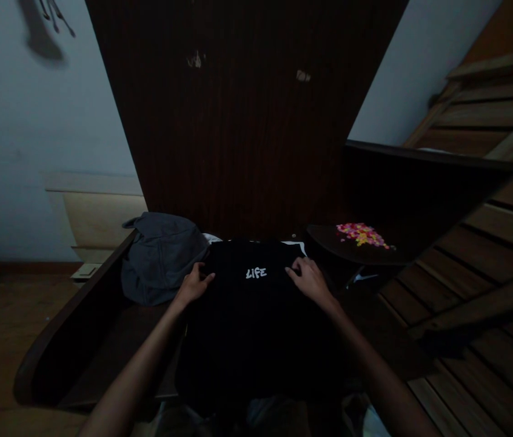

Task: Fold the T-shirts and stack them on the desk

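Note:
A black shirt [256, 328] with white lettering lies spread in front of me, its lower part falling toward my lap. The print appears upside down. At its far left corner my left hand [195, 285] has its fingers curled on the cloth, thumb pointing inward. My right hand [310, 278] grips the opposite far corner in the same way. The dark fabric hides exactly how much cloth is pinched. A white edge [301, 246] of something shows from under the shirt's far side.
Left of the shirt sits a crumpled grey cloth bag or cap [160, 258] on the dark wooden desk [102, 358]. At right, a small dark shelf [329, 240] carries many pink and yellow bits [361, 234]. Behind stands a dark wooden panel [247, 133]; wooden slats [502, 243] rise at far right.

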A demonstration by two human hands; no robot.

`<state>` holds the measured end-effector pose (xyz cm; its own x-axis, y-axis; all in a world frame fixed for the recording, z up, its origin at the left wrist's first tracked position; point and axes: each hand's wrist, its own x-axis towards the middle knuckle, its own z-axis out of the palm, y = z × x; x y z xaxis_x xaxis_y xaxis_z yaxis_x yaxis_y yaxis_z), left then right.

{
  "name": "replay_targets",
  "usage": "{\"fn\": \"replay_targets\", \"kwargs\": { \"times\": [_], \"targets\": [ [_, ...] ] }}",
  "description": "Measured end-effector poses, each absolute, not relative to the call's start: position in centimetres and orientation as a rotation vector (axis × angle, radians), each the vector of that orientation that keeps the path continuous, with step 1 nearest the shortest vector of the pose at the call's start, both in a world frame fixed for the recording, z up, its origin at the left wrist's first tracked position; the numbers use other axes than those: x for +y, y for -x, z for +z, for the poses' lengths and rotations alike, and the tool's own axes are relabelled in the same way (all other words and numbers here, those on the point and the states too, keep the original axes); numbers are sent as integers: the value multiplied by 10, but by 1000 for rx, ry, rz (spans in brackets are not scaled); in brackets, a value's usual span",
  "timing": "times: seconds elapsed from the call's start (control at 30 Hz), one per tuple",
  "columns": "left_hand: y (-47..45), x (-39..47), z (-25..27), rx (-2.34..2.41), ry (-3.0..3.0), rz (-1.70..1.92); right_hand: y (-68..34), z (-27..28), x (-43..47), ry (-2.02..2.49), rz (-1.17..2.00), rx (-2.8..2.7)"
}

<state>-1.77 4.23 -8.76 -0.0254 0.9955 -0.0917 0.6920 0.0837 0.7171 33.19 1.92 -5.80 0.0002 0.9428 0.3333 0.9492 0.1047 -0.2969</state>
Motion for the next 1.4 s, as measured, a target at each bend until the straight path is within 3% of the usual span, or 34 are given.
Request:
{"fn": "replay_targets", "kwargs": {
  "times": [0.1, 0.3, 0.47, 0.63, 0.83, 1.07, 1.4],
  "targets": [
    [19, 26, -88, 1814, -1695, 586, -360, -74, -20, 2040, -125, -1757],
    [36, -9, -93, 1838, -1780, 465, -372, -101, -67, 2037, 537, -1592],
    [47, -20, -94, 1722, -1724, 447, -372, -96, -80, 1703, 879, -1249],
    [39, -31, -87, 1654, -1249, 834, -379, -88, -90, 1516, 1109, -863],
    [34, -61, -76, 1338, -1154, 719, -381, -93, -108, 1498, 1416, -1067],
    [48, -73, -80, 1232, -1220, 818, -388, -88, -118, 1481, 1409, -1006],
    [69, -73, -94, 1276, -1525, 595, -402, -109, -131, 1625, 1374, -1245]
  ]
}}
